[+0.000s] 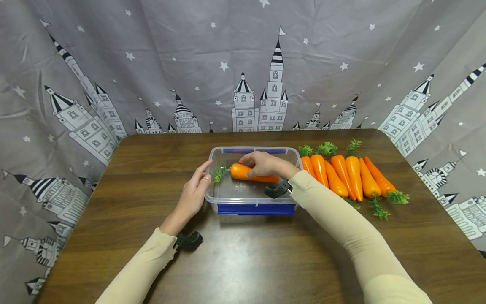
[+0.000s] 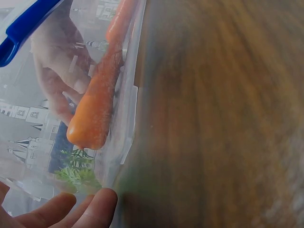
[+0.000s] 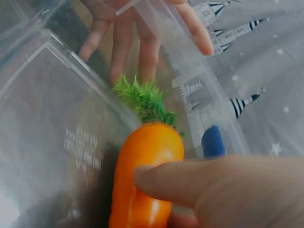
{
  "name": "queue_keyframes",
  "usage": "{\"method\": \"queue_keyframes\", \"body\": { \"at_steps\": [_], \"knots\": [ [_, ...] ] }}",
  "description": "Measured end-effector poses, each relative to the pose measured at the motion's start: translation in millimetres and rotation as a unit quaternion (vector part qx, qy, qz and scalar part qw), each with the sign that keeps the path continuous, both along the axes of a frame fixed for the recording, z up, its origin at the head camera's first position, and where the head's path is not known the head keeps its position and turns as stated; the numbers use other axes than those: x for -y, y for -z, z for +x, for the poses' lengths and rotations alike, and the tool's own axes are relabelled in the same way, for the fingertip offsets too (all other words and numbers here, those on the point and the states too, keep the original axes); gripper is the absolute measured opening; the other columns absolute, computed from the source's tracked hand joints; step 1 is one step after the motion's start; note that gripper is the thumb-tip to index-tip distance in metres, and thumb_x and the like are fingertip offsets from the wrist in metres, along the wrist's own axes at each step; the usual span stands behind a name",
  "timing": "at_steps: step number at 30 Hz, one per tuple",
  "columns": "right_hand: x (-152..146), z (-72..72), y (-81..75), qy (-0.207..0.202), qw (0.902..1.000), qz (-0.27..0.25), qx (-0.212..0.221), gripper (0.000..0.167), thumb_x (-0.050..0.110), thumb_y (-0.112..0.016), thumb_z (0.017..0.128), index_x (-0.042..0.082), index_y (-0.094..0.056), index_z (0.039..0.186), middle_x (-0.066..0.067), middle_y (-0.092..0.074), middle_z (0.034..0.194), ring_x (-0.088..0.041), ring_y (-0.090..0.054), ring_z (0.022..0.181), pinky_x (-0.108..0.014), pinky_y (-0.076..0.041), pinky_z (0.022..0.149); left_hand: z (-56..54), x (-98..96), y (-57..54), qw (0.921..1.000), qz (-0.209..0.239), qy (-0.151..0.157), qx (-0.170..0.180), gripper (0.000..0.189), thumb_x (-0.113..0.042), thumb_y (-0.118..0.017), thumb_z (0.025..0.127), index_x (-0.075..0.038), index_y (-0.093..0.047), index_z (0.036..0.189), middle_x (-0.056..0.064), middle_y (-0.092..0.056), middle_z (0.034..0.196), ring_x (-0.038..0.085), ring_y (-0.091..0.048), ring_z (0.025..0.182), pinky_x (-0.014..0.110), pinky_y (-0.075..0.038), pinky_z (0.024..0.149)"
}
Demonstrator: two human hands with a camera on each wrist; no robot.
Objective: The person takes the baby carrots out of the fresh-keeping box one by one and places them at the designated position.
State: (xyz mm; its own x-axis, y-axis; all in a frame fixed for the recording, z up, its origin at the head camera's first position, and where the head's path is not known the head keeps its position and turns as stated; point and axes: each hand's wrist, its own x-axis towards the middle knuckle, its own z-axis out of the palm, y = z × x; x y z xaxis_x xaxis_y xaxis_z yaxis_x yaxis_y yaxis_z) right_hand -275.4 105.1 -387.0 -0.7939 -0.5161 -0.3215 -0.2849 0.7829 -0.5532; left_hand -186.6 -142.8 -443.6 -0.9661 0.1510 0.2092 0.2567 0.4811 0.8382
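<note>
A clear plastic box [image 1: 243, 199] with blue side latches stands lidless on the table. Inside it, my right hand [image 1: 267, 164] grips an orange carrot [image 1: 239, 172], thumb on the near side and fingers over the far side. The carrot's leafy green top [image 3: 145, 100] points toward the box's left wall; its thin end lies to the right. My left hand [image 1: 193, 192] rests with fairly straight fingers against the outside of that left wall. Through the clear plastic, the left wrist view shows the carrot [image 2: 92, 118] low in the box, close to its bottom.
Right of the box, several more carrots [image 1: 353, 173] lie side by side on the brown wooden table [image 1: 152, 169], some tops facing away, others toward me. Behind the table hangs a grey curtain [image 1: 167, 55] printed with castles and stars. Each wrist wears a black strap [image 1: 189, 241].
</note>
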Motion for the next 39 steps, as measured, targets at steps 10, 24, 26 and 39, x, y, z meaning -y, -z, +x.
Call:
{"method": "queue_keyframes", "body": {
  "at_steps": [10, 24, 26, 39],
  "knots": [
    [0.5, -0.5, 3.2, -0.014, 0.9998, 0.013, 0.000, 0.057, 0.015, -0.074, 0.091, 0.011, -0.056, 0.145, -0.017, -0.067, 0.134, -0.030, -0.062, 0.125, -0.042, -0.049, 0.106, 0.8, 0.5, 0.3, 1.0000, -0.002, -0.002, -0.002, 0.048, -0.023, -0.041, 0.108, -0.022, -0.042, 0.156, 0.019, -0.063, 0.116, 0.033, -0.055, 0.099, 0.044, -0.042, 0.087],
    [-1.1, -0.4, 4.2, -0.020, 0.9995, 0.015, 0.018, 0.060, 0.016, -0.074, 0.093, 0.013, -0.052, 0.149, -0.016, -0.067, 0.133, -0.028, -0.063, 0.117, -0.039, -0.053, 0.099, 1.2, 0.3, -1.8, 1.0000, -0.004, 0.001, -0.003, 0.048, -0.024, -0.040, 0.108, -0.023, -0.041, 0.157, 0.021, -0.063, 0.121, 0.034, -0.055, 0.101, 0.045, -0.042, 0.088],
    [-1.3, -0.1, 4.2, -0.020, 0.9995, 0.014, 0.019, 0.060, 0.016, -0.074, 0.093, 0.013, -0.052, 0.149, -0.016, -0.066, 0.133, -0.028, -0.063, 0.117, -0.039, -0.053, 0.099, 1.1, 0.3, -1.5, 1.0000, -0.003, 0.002, -0.001, 0.048, -0.024, -0.040, 0.108, -0.023, -0.041, 0.157, 0.022, -0.063, 0.123, 0.034, -0.055, 0.102, 0.045, -0.042, 0.089],
    [-1.9, 0.4, 3.1, -0.025, 0.9994, 0.016, 0.016, 0.061, 0.017, -0.073, 0.093, 0.012, -0.052, 0.149, -0.016, -0.066, 0.134, -0.029, -0.063, 0.118, -0.040, -0.053, 0.100, 0.7, 0.7, -1.4, 1.0000, -0.001, 0.003, 0.003, 0.048, -0.024, -0.040, 0.108, -0.023, -0.040, 0.157, 0.022, -0.063, 0.129, 0.034, -0.056, 0.107, 0.048, -0.043, 0.092]
  ]
}}
